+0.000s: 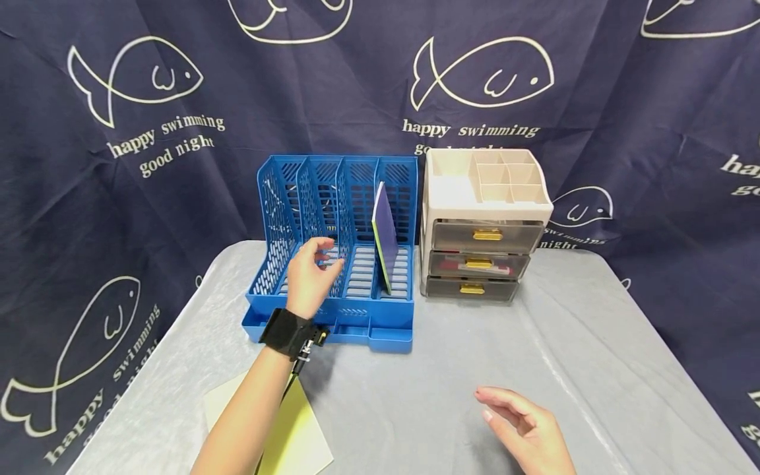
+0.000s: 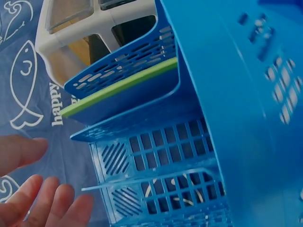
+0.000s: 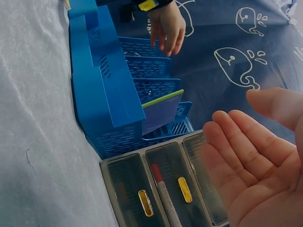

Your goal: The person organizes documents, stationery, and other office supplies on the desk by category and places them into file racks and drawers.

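Currently the left hand [image 1: 310,277] hovers over the second slot from the left of the blue file rack [image 1: 332,251], fingers relaxed and loosely spread, holding nothing. A black wrist strap [image 1: 286,333] sits behind it. The right hand [image 1: 525,432] hangs low above the grey tablecloth [image 1: 451,369], palm open, empty. A purple folder with a green edge [image 1: 384,237] stands upright in the rack's rightmost slot. Just beside the rack stands a white drawer unit [image 1: 482,224]. Yellow-green sheets [image 1: 297,429] lie under the left forearm.
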Motion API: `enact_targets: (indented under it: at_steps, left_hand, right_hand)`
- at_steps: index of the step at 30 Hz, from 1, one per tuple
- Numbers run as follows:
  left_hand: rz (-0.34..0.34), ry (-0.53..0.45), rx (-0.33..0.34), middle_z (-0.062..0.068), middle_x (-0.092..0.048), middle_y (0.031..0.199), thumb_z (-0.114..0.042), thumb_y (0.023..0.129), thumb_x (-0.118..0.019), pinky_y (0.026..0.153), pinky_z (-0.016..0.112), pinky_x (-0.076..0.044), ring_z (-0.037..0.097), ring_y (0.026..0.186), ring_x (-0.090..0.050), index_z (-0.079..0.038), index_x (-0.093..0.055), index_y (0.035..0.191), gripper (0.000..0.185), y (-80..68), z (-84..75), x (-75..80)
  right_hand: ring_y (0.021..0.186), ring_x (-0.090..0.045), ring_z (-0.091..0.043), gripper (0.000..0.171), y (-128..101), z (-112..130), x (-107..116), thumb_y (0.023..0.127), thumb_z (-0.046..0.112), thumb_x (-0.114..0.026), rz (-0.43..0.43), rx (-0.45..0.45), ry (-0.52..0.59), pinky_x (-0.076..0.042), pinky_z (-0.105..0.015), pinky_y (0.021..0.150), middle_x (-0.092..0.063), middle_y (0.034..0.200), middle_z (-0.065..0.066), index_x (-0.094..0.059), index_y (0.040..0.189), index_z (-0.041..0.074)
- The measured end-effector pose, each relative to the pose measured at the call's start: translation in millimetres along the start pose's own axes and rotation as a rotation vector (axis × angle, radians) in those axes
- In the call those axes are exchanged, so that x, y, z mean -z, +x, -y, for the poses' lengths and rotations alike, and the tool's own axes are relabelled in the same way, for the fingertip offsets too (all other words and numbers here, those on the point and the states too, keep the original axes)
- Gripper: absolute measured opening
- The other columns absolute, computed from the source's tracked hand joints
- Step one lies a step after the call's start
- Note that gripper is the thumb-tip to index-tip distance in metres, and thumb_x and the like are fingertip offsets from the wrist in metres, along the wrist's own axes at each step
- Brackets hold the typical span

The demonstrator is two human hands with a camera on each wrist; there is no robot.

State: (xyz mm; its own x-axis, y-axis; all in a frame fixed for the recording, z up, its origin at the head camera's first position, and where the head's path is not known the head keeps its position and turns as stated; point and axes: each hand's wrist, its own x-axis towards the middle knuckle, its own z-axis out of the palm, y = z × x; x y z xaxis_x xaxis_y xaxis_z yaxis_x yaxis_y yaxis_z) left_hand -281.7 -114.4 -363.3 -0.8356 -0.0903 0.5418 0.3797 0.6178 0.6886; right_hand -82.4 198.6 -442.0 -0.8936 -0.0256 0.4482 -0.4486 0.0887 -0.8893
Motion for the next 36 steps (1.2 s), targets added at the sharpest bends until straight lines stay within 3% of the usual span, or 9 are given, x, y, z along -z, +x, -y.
enact_targets:
  at_steps: [8, 16, 20, 27, 36]
  left_hand:
    - [0.046, 0.075, -0.065, 0.014, -0.067, 0.106, -0.007, 0.079, -0.072, 0.079, 0.041, -0.052, 0.028, 0.089, -0.064, -0.001, -0.064, 0.109, 0.031, -19.7, 17.3, 22.0]
    - [0.050, 0.107, -0.047, 0.015, -0.068, 0.101, -0.005, 0.078, -0.073, 0.081, 0.039, -0.052, 0.027, 0.089, -0.065, -0.001, -0.066, 0.103, 0.027, -44.0, 31.7, 37.4]
    - [0.067, 0.135, -0.068, 0.014, -0.069, 0.100, -0.007, 0.078, -0.073, 0.080, 0.040, -0.053, 0.027, 0.089, -0.065, -0.001, -0.067, 0.102, 0.025, -51.4, 36.2, 41.6]
    - [0.071, 0.213, -0.136, 0.011, -0.069, 0.096, -0.007, 0.076, -0.075, 0.075, 0.040, -0.053, 0.025, 0.085, -0.066, -0.003, -0.068, 0.099, 0.025, -66.9, 53.4, 55.5]
    - [0.146, 0.280, -0.070, 0.013, -0.069, 0.093, -0.006, 0.076, -0.074, 0.068, 0.041, -0.053, 0.027, 0.080, -0.066, 0.000, -0.068, 0.098, 0.024, -88.6, 76.5, 80.6]
  right_hand:
    - [0.095, -0.066, -0.006, 0.027, 0.1, 2.8, -2.2, 0.079, -0.017, -0.060, -0.015, -0.070, -0.029, -0.048, -0.015, 0.083, -0.071, 0.100, -0.005, -0.065, 0.104, -0.008]
    - [0.095, -0.065, -0.006, 0.025, 0.5, 2.9, -2.1, 0.080, -0.014, -0.062, -0.011, -0.113, -0.075, -0.048, -0.014, 0.083, -0.071, 0.099, -0.007, -0.065, 0.104, -0.007]
    - [0.095, -0.066, -0.006, 0.024, 0.4, 1.2, -2.6, 0.081, -0.013, -0.062, -0.003, -0.120, -0.078, -0.048, -0.015, 0.083, -0.071, 0.100, -0.006, -0.065, 0.104, -0.008]
    - [0.097, -0.065, -0.006, 0.027, -1.0, -3.5, -0.8, 0.080, -0.017, -0.061, 0.018, -0.062, -0.037, -0.047, -0.014, 0.084, -0.071, 0.101, -0.004, -0.065, 0.105, -0.008]
    - [0.101, -0.063, -0.005, 0.026, -0.2, -4.1, 7.1, 0.079, -0.018, -0.061, 0.067, -0.009, -0.082, -0.047, -0.016, 0.087, -0.070, 0.104, -0.005, -0.064, 0.103, -0.009]
